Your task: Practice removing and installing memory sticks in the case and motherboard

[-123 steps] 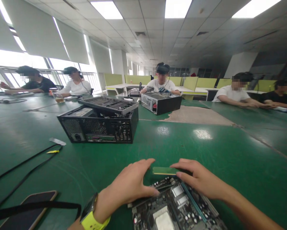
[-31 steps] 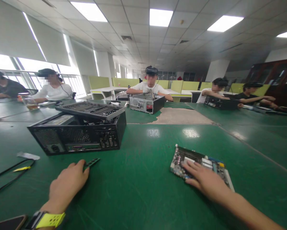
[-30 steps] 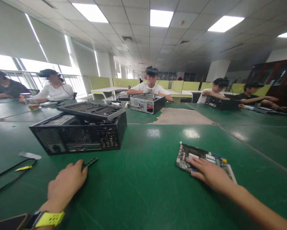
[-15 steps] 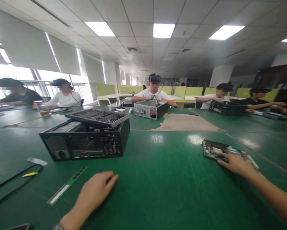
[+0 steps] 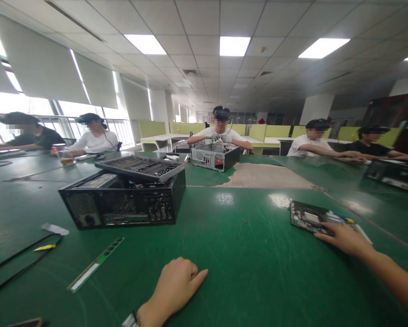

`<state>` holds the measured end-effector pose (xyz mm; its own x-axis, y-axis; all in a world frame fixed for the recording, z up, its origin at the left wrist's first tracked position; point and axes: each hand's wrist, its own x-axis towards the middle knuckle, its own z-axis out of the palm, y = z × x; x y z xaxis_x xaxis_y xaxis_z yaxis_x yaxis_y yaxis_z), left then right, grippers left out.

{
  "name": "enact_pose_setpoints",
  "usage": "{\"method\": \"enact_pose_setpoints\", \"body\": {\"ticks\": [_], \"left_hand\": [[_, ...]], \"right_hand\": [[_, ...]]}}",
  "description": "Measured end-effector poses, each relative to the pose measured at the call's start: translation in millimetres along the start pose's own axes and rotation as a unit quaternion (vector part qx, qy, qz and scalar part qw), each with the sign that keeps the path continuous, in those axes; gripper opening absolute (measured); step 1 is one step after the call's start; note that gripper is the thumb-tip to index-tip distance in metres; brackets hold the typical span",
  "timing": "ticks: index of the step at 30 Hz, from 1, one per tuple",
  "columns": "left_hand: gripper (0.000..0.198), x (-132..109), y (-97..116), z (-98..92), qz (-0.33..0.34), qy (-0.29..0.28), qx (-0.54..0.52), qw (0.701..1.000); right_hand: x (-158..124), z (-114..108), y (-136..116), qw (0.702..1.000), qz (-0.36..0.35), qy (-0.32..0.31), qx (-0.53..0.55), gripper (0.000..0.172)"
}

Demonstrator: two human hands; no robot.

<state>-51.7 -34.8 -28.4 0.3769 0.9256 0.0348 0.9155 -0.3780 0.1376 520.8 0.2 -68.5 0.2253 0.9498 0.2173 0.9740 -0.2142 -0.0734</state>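
Note:
My right hand (image 5: 345,237) is at the right, its fingers closed over the near side of a motherboard (image 5: 304,215) lying on the green table (image 5: 231,254). The fingertips are partly lost among the board's parts. Near the front edge, my left hand (image 5: 179,281) rests low over the table, fingers curled under and thumb stretched to the right; nothing shows in it. A watch (image 5: 131,320) is on that wrist. Left of this hand lies a green memory module (image 5: 96,265) with a white label, apart from it.
An opened black computer case (image 5: 122,218) stands at the left, a dark panel (image 5: 145,169) tilted on top. A black cable (image 5: 23,261) with a yellow tag lies far left. Across the table a person works at another case (image 5: 208,156); other people sit on both sides.
My left hand has moved right, away from the memory module. My right hand stays at the motherboard. At the far right, a black case has shifted rightward from in front of a person.

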Motion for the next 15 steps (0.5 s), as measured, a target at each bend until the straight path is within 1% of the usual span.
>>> {"method": "enact_pose_setpoints", "body": {"ticks": [3, 5, 7, 9, 11, 12, 14, 15], "left_hand": [[0.053, -1.3, 2.3, 0.9, 0.001, 0.009, 0.004, 1.0], [0.054, -1.9, 3.5, 1.2, -0.002, 0.008, 0.004, 1.0], [0.054, -2.3, 3.9, 1.1, -0.004, 0.005, 0.001, 1.0], [0.054, -2.3, 3.6, 0.9, -0.006, 0.004, -0.001, 1.0], [0.054, -1.4, 2.9, 0.9, -0.008, 0.005, -0.008, 1.0], [0.054, -0.6, 2.5, 1.0, -0.009, 0.006, -0.017, 1.0], [0.055, 1.7, 2.0, 0.6, -0.013, 0.008, -0.054, 0.998], [0.055, 2.8, 2.2, -0.1, -0.017, 0.013, -0.084, 0.996]], "right_hand": [[-5.1, -0.6, -3.5, 1.0, 0.002, -0.025, -0.016, 0.072], [-4.7, -4.5, -6.2, 0.999, 0.01, -0.03, -0.018, 0.072], [-2.5, -12.2, -12.5, 0.999, 0.023, -0.04, -0.015, 0.072], [-4.2, -24.3, -27.9, 0.998, 0.038, -0.054, -0.019, 0.071], [-18.4, -38.9, -57.2, 0.997, 0.028, -0.064, -0.03, 0.066], [-32.5, -45.6, -77.2, 0.997, 0.006, -0.066, -0.033, 0.061], [-74.7, -52.8, -124.3, 0.995, -0.077, -0.067, -0.017, 0.049], [-101.3, -52.2, -148.8, 0.989, -0.136, -0.059, 0.005, 0.045]]}}
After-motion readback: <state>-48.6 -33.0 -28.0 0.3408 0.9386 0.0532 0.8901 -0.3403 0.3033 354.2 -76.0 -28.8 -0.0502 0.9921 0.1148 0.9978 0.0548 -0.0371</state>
